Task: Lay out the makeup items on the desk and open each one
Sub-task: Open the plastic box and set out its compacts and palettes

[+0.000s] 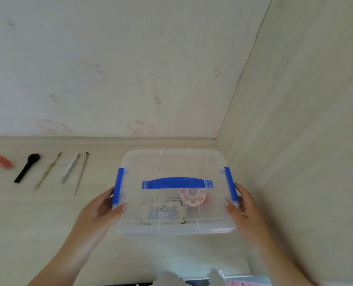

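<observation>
A home bedroom desk [47,213] (cartoon-cat wallpaper [140,127] behind).

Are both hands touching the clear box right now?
Touching. The head view shows the left hand and right hand gripping the clear box at its blue side latches.

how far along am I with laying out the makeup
Partway. Laid out at left: the black brush, three slim tools and a pink item. In hand: both hands, left and right, grip the lidded clear box. Left: two items inside, and any opening.
</observation>
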{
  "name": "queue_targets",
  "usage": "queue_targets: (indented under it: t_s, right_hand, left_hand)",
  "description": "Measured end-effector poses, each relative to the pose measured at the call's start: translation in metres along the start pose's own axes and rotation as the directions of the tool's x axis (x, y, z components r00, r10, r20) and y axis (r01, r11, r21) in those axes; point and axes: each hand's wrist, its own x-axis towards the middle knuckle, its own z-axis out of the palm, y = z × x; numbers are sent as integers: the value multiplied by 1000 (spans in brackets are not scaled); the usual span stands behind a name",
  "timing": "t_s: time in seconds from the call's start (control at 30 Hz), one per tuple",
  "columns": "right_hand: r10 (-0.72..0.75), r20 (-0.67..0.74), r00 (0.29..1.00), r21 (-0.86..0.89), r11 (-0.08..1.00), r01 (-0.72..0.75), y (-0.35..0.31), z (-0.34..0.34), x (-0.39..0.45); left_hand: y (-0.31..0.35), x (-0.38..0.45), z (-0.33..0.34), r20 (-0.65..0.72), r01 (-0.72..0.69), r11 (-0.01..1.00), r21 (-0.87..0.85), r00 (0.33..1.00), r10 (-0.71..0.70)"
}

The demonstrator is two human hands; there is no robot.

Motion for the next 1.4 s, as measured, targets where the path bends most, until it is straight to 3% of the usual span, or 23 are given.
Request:
queue_targets:
  t_s: [0.3, 0.6, 0.77, 0.87, 1.0, 1.17, 1.3, 1.4]
  right_hand:
    - [25, -21, 999, -259, 965, -30, -25, 5, 6]
    - [-80, -11, 997, -563, 824, 60, -35, 7, 9]
    - [-125, 0, 992, -689, 719, 90, -36, 7, 14]
    - [-61, -26, 998, -643, 765, 30, -29, 4, 19]
    - [28, -68, 997, -475, 878, -57, -13, 6, 19]
    - [12, -93, 996, -371, 927, -46, -4, 13, 21]
    - [26, -103, 994, -308, 950, -57, -2, 13, 26]
    - [54, -111, 992, -170, 983, -73, -4, 11, 29]
  left_hand:
    - [-2, 18, -4, -217, 55, 987, 149, 976, -22]
    - [-1, 24, -11, -228, 16, 902, 432, 969, 92]
    - [6, 26, -13, -180, 1, 765, 644, 972, 150]
    - [6, 30, -17, -154, 1, 711, 703, 976, 151]
    - [5, 30, -18, -113, -30, 745, 666, 984, 141]
    - [-2, 32, -20, -149, 12, 795, 606, 984, 99]
    - [-10, 24, -16, -170, 58, 951, 302, 985, -6]
    - [-17, 27, -17, -168, 62, 990, 124, 985, -40]
